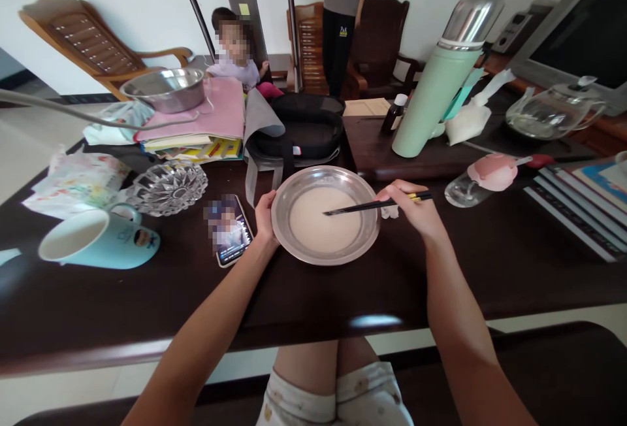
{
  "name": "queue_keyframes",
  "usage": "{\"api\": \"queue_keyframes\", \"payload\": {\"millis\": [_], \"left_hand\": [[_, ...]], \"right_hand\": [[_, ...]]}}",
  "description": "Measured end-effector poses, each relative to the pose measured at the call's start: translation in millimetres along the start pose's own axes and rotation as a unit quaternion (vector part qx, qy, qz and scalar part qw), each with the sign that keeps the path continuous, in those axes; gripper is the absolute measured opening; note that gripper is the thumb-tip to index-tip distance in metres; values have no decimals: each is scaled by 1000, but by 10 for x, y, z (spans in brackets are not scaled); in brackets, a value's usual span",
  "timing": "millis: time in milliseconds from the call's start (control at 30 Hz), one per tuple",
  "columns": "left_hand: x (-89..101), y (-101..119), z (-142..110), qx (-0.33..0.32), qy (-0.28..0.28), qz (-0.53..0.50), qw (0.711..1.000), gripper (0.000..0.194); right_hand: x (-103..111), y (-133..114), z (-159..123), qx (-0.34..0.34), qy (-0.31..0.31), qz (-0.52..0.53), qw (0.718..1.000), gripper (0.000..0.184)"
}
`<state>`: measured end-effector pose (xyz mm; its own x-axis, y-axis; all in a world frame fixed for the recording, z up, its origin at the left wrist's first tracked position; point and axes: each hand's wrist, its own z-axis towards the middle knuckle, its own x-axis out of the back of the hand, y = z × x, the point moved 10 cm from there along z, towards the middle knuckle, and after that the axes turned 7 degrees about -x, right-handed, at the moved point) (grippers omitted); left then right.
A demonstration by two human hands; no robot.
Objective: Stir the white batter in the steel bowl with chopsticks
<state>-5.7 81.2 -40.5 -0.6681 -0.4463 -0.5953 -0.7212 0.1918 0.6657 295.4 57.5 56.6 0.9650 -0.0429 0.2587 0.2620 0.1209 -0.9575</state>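
Note:
A steel bowl point(294, 184) of pale batter point(318, 220) stands on the dark table point(343, 295) in front of me. My left hand point(265, 215) grips the bowl's left rim. My right hand point(414, 207) is closed round a pair of black chopsticks point(365, 206), whose tips rest in the batter near the bowl's middle.
A phone point(229, 231) lies left of the bowl, beside a glass dish point(169, 186) and a blue mug point(100, 241). Behind are a black bag point(304, 127), a green flask point(435, 86), a pink-lidded bottle point(482, 178), books point(582, 204), a glass teapot point(553, 109). A child and a standing person are beyond the table.

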Motion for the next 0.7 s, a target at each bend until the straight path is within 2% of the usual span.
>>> {"api": "queue_keyframes", "payload": {"millis": [67, 200, 267, 400, 467, 600, 700], "left_hand": [[12, -6, 14, -1, 1, 4, 1000, 27], [45, -17, 59, -5, -1, 3, 1000, 21], [56, -29, 80, -2, -4, -1, 1000, 20], [47, -36, 103, -4, -21, -4, 1000, 17], [48, -35, 106, -6, -23, -3, 1000, 16], [62, -25, 106, -10, -16, 3, 1000, 17], [75, -25, 103, -7, -6, 1, 1000, 17]], "right_hand": [[20, 24, -3, -9, 0, 9, 1000, 58], [-179, -21, -16, 8, -69, 0, 998, 55], [-182, -47, -9, 18, -62, -9, 998, 55], [22, -12, 3, -1, 8, 4, 1000, 57], [14, 6, -4, -12, -2, 10, 1000, 58], [-190, -43, -22, 8, -71, -2, 997, 56], [-111, -54, -6, 16, -30, -9, 999, 56]]}}
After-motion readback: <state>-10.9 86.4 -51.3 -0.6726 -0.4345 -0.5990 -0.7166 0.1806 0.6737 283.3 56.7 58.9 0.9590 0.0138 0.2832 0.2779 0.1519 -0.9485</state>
